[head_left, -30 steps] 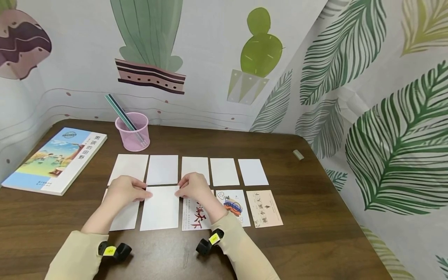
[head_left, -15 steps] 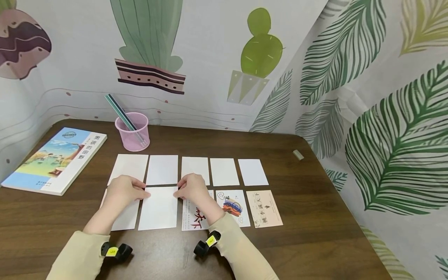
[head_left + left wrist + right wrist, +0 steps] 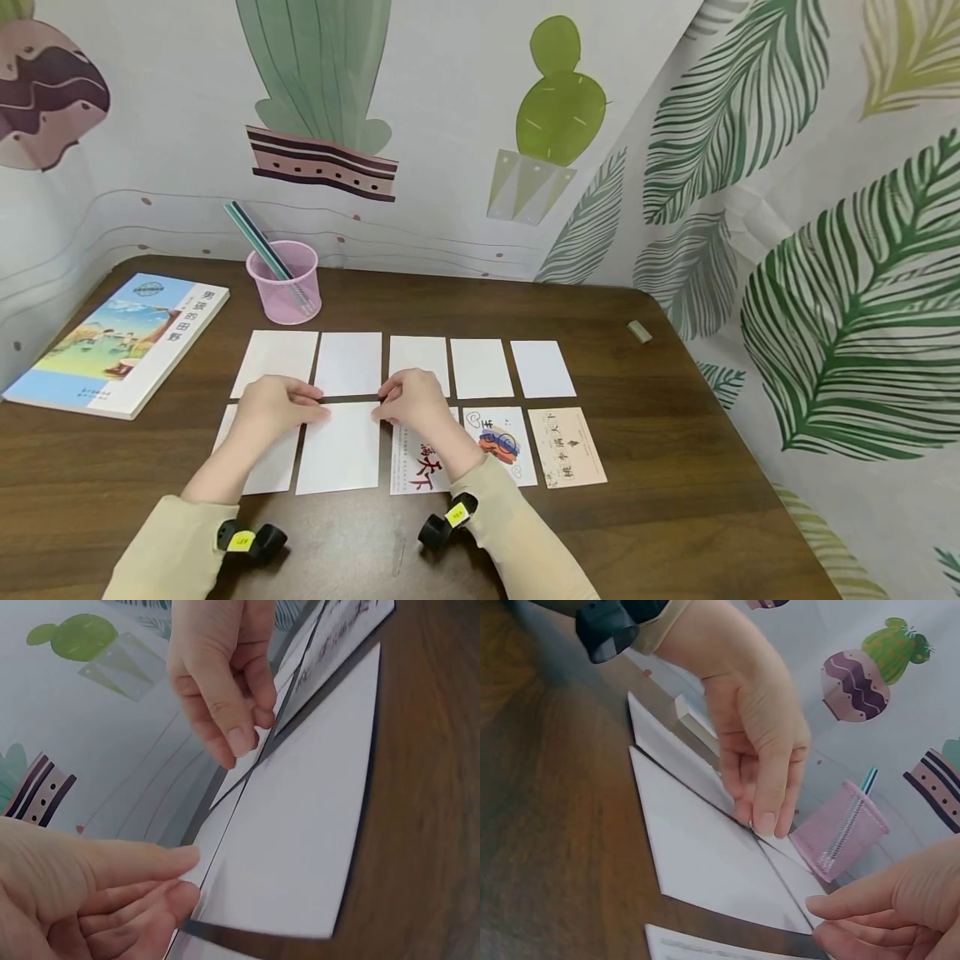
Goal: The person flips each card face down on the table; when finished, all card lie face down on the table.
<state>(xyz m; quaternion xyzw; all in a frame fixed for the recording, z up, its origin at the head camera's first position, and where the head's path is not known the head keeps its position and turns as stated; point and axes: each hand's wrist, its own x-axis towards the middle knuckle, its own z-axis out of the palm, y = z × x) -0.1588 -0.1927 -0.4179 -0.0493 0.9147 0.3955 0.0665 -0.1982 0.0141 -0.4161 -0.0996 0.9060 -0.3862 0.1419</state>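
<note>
A blank white card point(image 3: 339, 450) lies flat in the near row of cards on the brown table. My left hand point(image 3: 268, 411) is at its far left corner, over part of the leftmost near card point(image 3: 267, 467). In the left wrist view, the left hand point(image 3: 97, 896) has its thumb and fingers slightly apart beside the card's edge. My right hand point(image 3: 416, 406) is at the far right corner and partly covers a card with red characters point(image 3: 420, 467). Neither hand visibly pinches the card; whether the fingertips touch it is unclear.
Behind lies a row of blank cards point(image 3: 347, 364). To the right are a colourfully painted card point(image 3: 501, 446) and a beige card point(image 3: 567, 447). A book point(image 3: 120, 342), a pink mesh pen cup point(image 3: 285, 287) with pencils and a small eraser-like block point(image 3: 640, 332) stand farther out.
The blank card shifted slightly left and toward me, then came to lie still. My fingers now appear loosened at its corners; the left hand has moved slightly right.
</note>
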